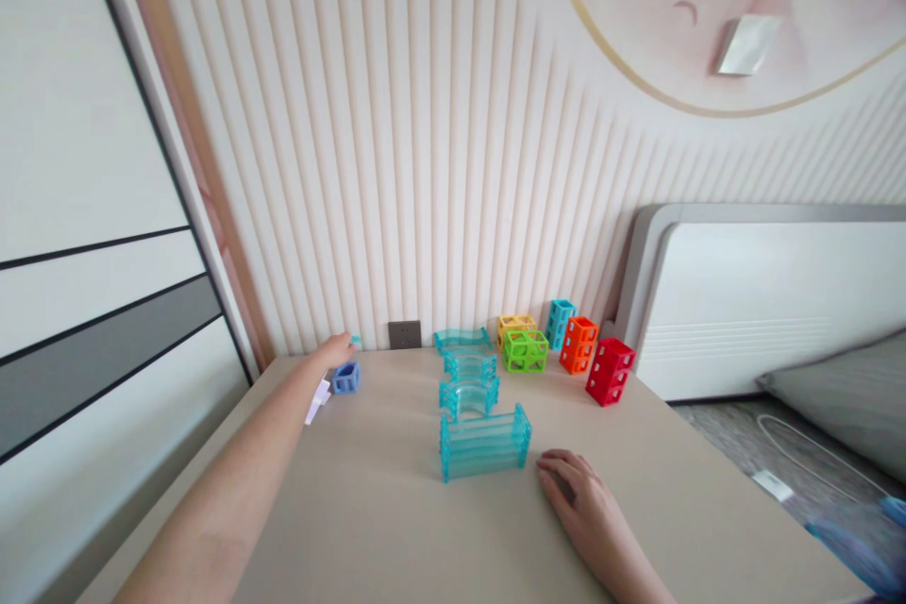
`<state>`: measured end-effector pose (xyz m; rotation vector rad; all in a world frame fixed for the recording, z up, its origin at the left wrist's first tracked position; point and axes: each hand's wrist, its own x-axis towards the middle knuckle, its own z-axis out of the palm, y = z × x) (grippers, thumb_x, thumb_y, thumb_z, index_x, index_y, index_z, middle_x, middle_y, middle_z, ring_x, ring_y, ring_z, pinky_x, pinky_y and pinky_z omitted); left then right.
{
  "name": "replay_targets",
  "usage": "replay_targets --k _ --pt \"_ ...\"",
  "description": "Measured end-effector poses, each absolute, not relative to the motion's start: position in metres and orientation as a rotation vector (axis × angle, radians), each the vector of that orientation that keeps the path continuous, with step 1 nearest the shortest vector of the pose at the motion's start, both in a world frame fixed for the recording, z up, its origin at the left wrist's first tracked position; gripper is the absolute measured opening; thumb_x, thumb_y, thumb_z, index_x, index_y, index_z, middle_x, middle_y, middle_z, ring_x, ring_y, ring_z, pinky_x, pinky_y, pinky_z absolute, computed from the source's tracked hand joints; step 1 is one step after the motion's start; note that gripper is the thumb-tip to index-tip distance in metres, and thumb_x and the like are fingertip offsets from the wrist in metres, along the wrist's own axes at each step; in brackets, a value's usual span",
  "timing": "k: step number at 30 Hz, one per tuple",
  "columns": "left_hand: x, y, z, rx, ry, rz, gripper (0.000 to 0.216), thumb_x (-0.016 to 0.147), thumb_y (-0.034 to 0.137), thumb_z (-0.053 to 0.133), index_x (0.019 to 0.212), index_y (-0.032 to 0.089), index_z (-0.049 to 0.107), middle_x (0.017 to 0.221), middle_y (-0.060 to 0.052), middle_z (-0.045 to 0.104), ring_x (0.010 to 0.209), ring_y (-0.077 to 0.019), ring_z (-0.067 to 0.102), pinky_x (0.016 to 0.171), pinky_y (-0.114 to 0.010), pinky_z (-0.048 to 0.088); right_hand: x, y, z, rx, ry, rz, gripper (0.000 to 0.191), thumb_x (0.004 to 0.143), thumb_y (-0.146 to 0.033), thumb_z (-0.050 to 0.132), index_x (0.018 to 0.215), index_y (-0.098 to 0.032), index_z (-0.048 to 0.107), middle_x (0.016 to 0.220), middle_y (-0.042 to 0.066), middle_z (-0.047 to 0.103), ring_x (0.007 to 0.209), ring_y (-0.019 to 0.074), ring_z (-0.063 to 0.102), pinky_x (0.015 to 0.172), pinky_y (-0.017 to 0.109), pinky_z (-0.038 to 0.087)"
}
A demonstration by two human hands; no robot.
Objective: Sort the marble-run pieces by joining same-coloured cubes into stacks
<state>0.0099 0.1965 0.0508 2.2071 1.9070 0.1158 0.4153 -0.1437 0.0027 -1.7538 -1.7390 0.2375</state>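
My left hand (335,352) is stretched out to the far left of the table, by the wall. A small clear teal piece (355,340) shows at its fingertips and appears pinched there; most of it is hidden. Just below that hand is a blue-violet block frame (346,377), and pale lilac pieces (318,400) lie beside the forearm. My right hand (575,491) rests on the tabletop, fingers loosely bent and holding nothing. Close to its fingertips stands a row of long clear teal track pieces (485,445). Behind them are curved teal track pieces (470,394) and a wavy one (462,340).
At the back right stand yellow (515,325), green (525,352), blue (560,325), orange (578,345) and red (610,372) block frames. A ribbed wall with a dark socket (405,334) borders the table (382,510). A bed headboard (764,302) is on the right.
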Motion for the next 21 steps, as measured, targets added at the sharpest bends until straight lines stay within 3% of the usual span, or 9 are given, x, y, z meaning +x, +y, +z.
replay_targets --k 10,17,21 --pt "0.030 0.197 0.050 2.249 1.827 0.180 0.034 0.095 0.035 0.060 0.123 0.017 0.058 0.123 -0.009 0.061 0.105 -0.0224 0.063 0.088 -0.044 0.056 0.413 -0.146 0.005 -1.764 -1.741 0.288 0.032 0.096 -0.038 0.047 0.103 -0.023 0.073 0.116 0.011 0.068 0.109 0.0263 0.063 0.098 0.038 0.049" --pt "0.037 0.182 0.070 2.309 1.788 0.484 0.006 0.079 0.020 0.070 0.075 0.017 0.067 0.089 -0.009 0.073 0.101 -0.0282 0.066 0.092 -0.036 0.048 0.412 -0.145 0.006 -1.742 -1.730 0.248 0.031 0.094 -0.038 0.048 0.101 -0.023 0.075 0.113 0.011 0.070 0.106 0.0256 0.065 0.096 0.036 0.051" --pt "0.039 0.165 0.093 2.302 1.718 0.754 0.007 0.078 0.025 0.067 0.077 0.018 0.067 0.094 -0.009 0.072 0.106 -0.0281 0.064 0.095 -0.035 0.046 0.413 -0.142 0.008 -1.702 -1.659 0.247 0.032 0.093 -0.040 0.048 0.098 -0.023 0.075 0.110 0.010 0.072 0.102 0.0250 0.068 0.092 0.034 0.054"
